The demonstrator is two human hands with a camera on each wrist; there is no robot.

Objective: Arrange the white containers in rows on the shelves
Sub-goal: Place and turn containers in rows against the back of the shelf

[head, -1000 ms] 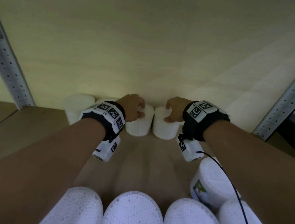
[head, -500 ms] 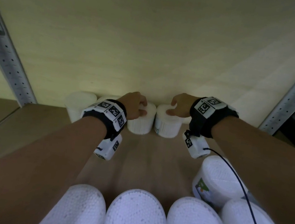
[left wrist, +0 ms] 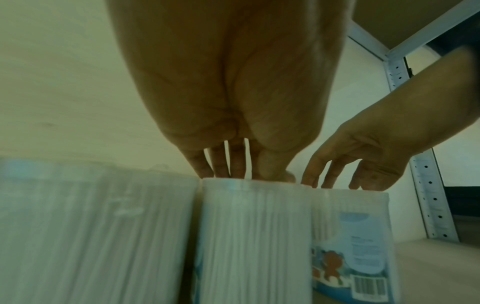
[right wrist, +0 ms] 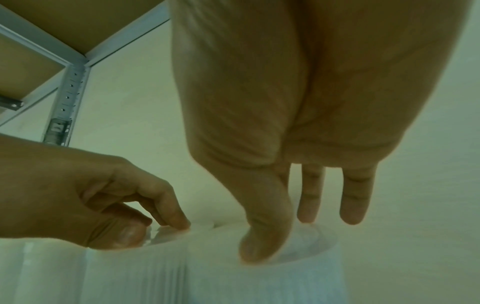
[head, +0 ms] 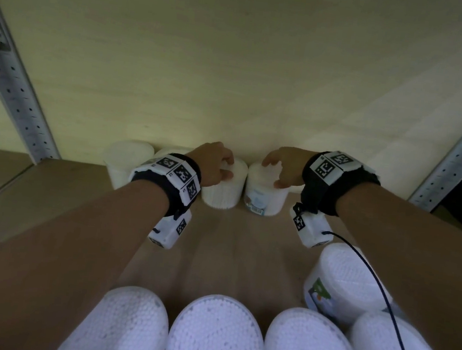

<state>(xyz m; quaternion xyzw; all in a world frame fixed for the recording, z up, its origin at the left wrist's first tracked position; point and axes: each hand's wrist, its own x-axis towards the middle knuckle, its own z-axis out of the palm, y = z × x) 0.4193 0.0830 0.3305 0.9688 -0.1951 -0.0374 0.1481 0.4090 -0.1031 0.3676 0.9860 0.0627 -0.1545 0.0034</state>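
A row of white containers stands against the back wall of the shelf (head: 231,256). My left hand (head: 226,168) reaches over the third container (head: 223,194) and holds its lid from above with curled thumb and fingertips (right wrist: 179,223). My right hand (head: 272,174) grips the lid of the container next to it (head: 264,199), thumb on the near rim and fingers towards the far rim. That container's label faces front-left (left wrist: 350,236). Both containers stand upright, close together. A further back-row container (head: 171,150) is mostly hidden behind my left wrist.
Several more white containers (head: 216,336) line the shelf's front edge, and one with a picture label (head: 348,279) stands behind them on the right. Bare board lies between the rows. Perforated metal uprights (head: 17,84) (head: 459,150) frame the bay. The leftmost back container (head: 126,162) stands alone.
The right container has turned under my right hand, so its label now shows at the front. Both hands have stayed on their lids, and the left container has hardly moved.
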